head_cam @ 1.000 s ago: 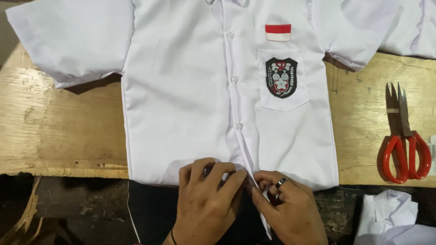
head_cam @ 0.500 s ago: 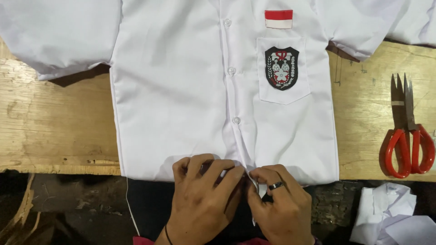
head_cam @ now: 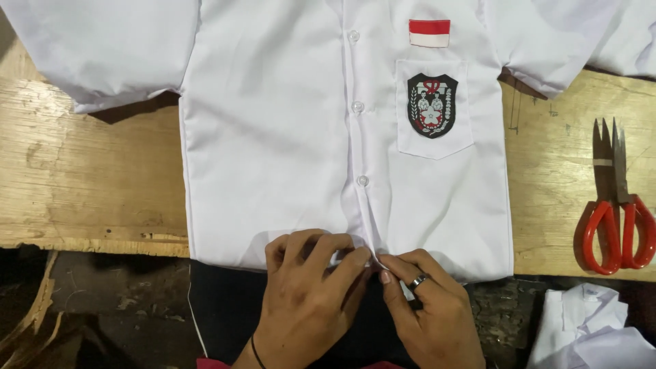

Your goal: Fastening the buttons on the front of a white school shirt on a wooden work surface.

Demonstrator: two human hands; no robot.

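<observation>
Hands meet at the hem of a white shirt spread flat on a wooden table: left hand and right hand each pinch the front placket's bottom edge; aligning both edges evenly looks key. Red-handled scissors lie well apart.

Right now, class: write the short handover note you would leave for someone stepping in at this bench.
Left hand: fingertips pinching the shirt's bottom hem at the front placket.
Right hand, wearing a ring: pinching the same spot from the other side.
White shirt lies flat, front up, on the wooden bench; red scissors lie to its right, untouched.
Done: three upper buttons look fastened.
Left: the bottom of the placket, under the fingers.
</observation>
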